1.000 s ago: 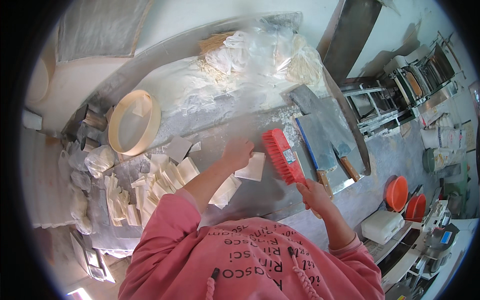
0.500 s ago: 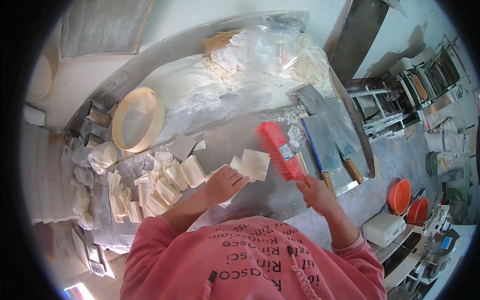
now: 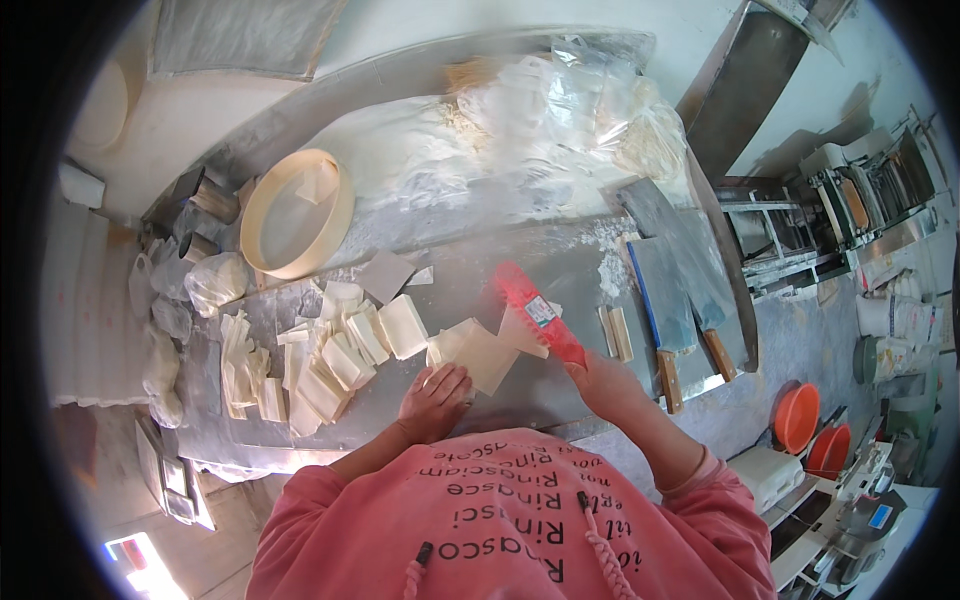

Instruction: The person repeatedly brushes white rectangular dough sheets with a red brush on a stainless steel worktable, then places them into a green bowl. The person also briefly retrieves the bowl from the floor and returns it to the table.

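My right hand [image 3: 608, 388] is closed around the handle of a red bristle brush [image 3: 540, 312], whose blurred head lies over a pale square dough sheet [image 3: 521, 332]. Close to the front of the metal bench, my left hand [image 3: 436, 402] grips the near edge of several thin dough sheets [image 3: 482, 358], fingers together and thumb hidden. These sheets fan out toward the brush. To the left of that hand lies a loose heap of cut dough wrappers [image 3: 335, 365], some in small stacks. Two narrow dough strips [image 3: 616, 334] sit right of the brush.
Two wide-bladed knives with wooden handles [image 3: 670, 382] [image 3: 717, 355] lie at the bench's right. A round sieve [image 3: 343, 215] stands at the back left near plastic bags [image 3: 217, 283]. Flour [image 3: 400, 150] covers the rear. Orange basins [image 3: 797, 418] are off to the right.
The brush has swung left and its head now overlaps a dough sheet. My left hand has drawn back toward me, with the dough sheets more spread out. The whole view has shifted slightly.
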A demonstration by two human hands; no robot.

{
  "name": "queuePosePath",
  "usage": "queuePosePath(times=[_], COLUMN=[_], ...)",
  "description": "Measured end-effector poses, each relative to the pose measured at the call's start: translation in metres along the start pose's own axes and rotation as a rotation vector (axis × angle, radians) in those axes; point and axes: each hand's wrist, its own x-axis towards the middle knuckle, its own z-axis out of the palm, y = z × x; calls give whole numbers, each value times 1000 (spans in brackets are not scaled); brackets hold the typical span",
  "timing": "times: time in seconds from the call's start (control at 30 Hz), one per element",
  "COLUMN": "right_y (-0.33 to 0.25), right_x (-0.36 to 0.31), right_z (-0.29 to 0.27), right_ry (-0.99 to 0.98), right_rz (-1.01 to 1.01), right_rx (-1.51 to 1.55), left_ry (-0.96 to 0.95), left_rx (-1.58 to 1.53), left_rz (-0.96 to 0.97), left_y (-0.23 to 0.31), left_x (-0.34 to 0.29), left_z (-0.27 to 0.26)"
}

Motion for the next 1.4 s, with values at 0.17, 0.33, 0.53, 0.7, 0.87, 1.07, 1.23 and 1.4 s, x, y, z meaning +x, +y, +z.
queuePosePath(times=[0.17, 0.33, 0.53, 0.7, 0.87, 1.07, 1.23, 1.4], right_y=[12, 36, 35, 49, 52, 53, 50, 50], right_x=[1, -2, 2, 10, 12, 15, 7, 0], right_z=[15, -10, -24, -35, -31, -38, -30, -26], right_ry=[-34, -101, -426, -111, 68, 57, -47, -37], right_rz=[-670, 64, -37, 143, -480, 222, 184, 205], right_rx=[-168, 602, 542, 423, 69, 635, 687, 715], left_ry=[-110, 26, -192, -111, -29, -67, -225, -136], left_rx=[-58, -150, -181, -190, -100, -85, 34, -33], left_rz=[-87, -28, 109, 120, 154, 231, 300, 196], left_y=[1, 2, 16, 18, 18, 18, 21, 20], left_x=[-1, 24, 87, 92, 96, 135, 153, 153], left_z=[-3, -8, 15, 21, 16, 14, 19, 21])
